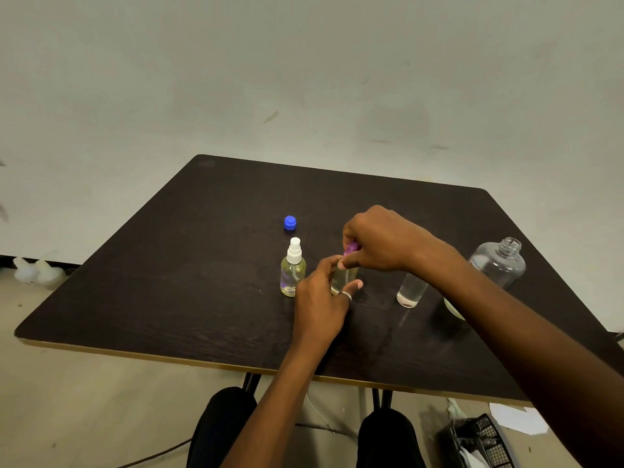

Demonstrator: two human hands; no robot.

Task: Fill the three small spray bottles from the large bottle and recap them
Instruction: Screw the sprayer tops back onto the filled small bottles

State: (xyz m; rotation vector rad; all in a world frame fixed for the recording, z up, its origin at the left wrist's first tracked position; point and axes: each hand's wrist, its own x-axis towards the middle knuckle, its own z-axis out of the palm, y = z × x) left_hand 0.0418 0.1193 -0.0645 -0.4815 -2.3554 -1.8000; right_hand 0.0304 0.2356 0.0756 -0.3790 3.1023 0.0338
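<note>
On the dark table we see the left hand wrapped round the middle spray bottle, fingers curled on its far side and the thumb, which wears a ring, across the near side, so the bottle stands upright near the table's centre. The right hand reaches over from above and pinches the purple spray top between thumb and bunched fingertips, right at that bottle's neck; we cannot tell whether it is fully seated. Just to the left stands the white-topped spray bottle, holding pale yellowish liquid, and behind it lies a blue cap. To the right, the third small bottle stands with its top hidden by the right forearm. Further right the large bottle stands clear and uncapped. A black basket sits on the floor
</note>
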